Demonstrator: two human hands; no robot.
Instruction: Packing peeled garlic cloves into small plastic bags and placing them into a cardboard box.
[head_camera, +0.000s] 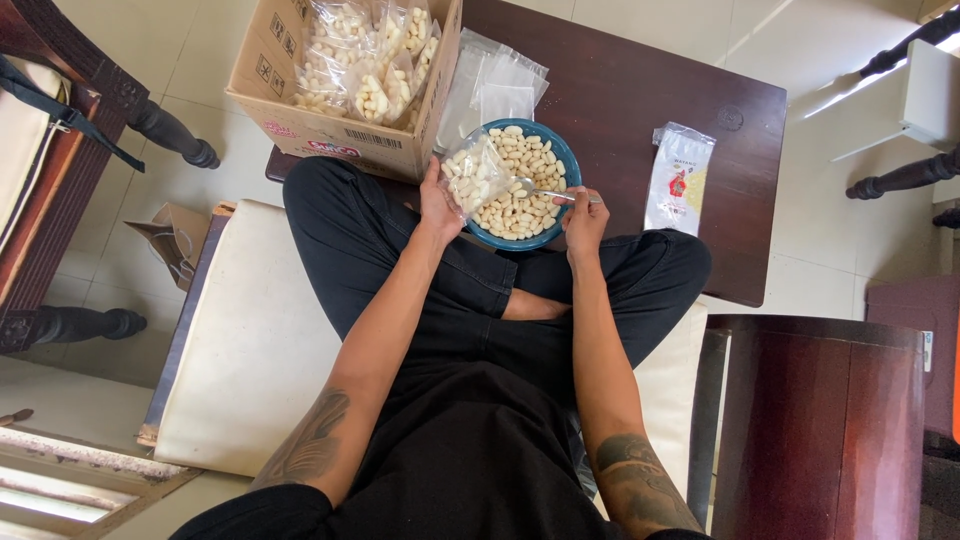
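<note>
L hand (438, 205) fingers clamp bag (474, 175); R hand (584, 218) clamps spoon (545, 191) over bowl (570, 160) rim.

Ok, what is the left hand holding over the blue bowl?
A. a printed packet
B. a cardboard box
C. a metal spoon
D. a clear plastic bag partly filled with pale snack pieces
D: the left hand grips a clear bag of pale pieces at the bowl rim, while the right hand has the spoon.
</note>
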